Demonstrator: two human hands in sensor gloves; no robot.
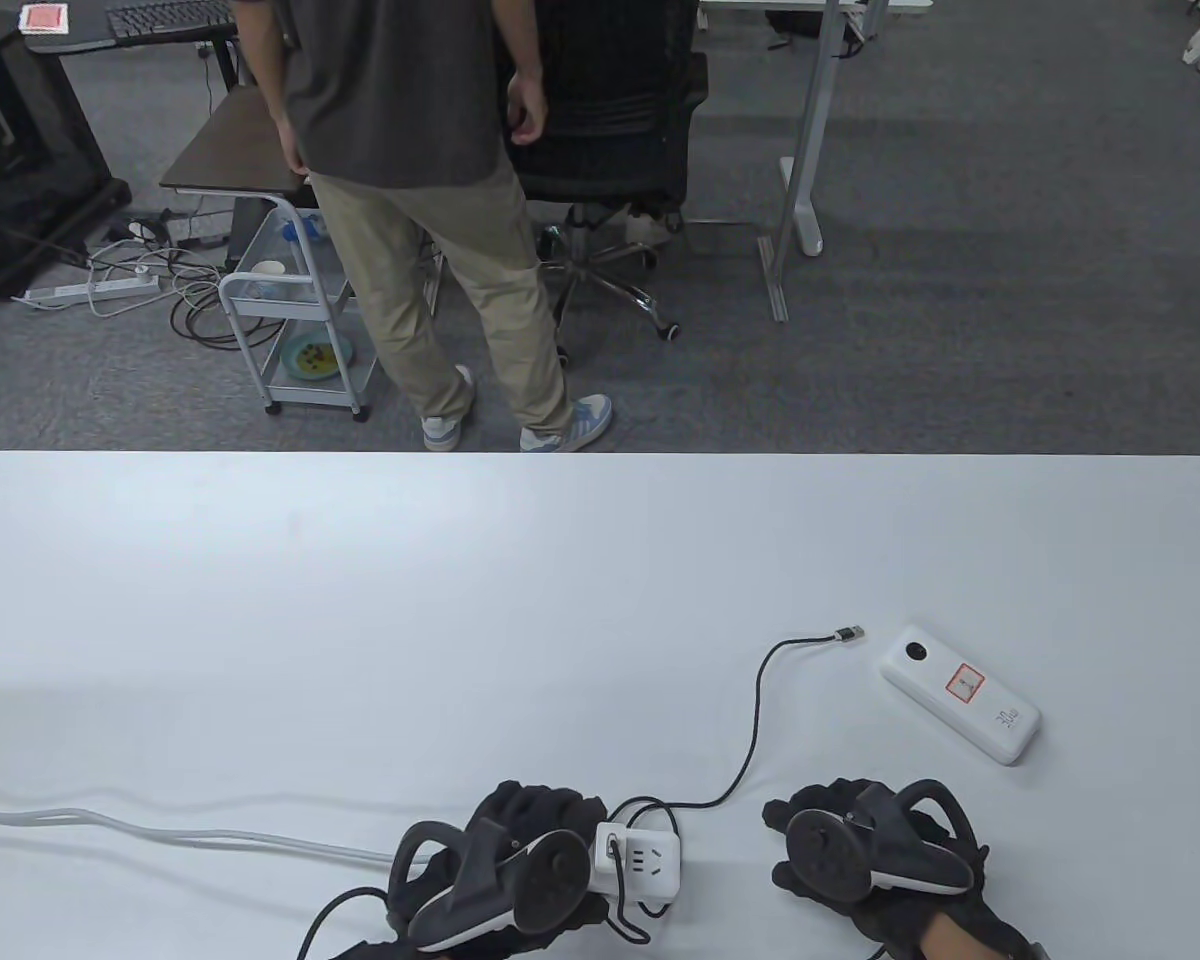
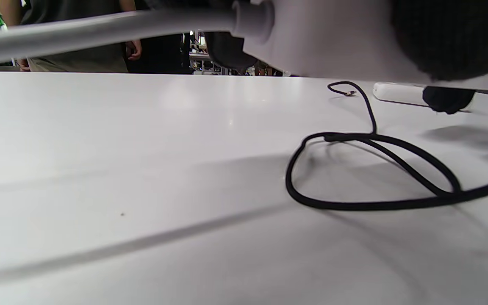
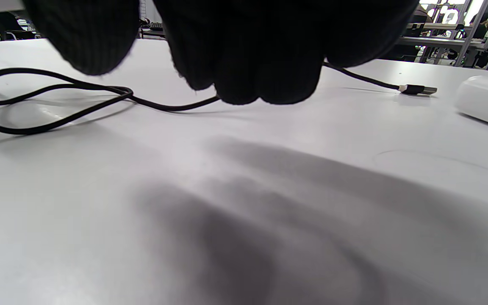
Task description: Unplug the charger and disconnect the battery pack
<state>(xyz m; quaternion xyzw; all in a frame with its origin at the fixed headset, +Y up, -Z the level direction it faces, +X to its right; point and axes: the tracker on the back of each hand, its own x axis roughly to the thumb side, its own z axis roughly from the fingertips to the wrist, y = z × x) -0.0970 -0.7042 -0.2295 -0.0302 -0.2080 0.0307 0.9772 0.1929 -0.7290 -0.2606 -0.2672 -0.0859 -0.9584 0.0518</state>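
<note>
A white power strip lies at the table's near edge with a white charger plugged into it. My left hand grips the strip's left end; in the left wrist view the strip fills the top edge under my fingers. A black cable runs from the charger to a loose USB plug, lying just left of the white battery pack and not in it. My right hand rests to the right of the strip, fingers curled, holding nothing.
The strip's white cord runs left off the table. The black cable loops on the table beside the strip. A person stands beyond the far edge, next to an office chair and a cart.
</note>
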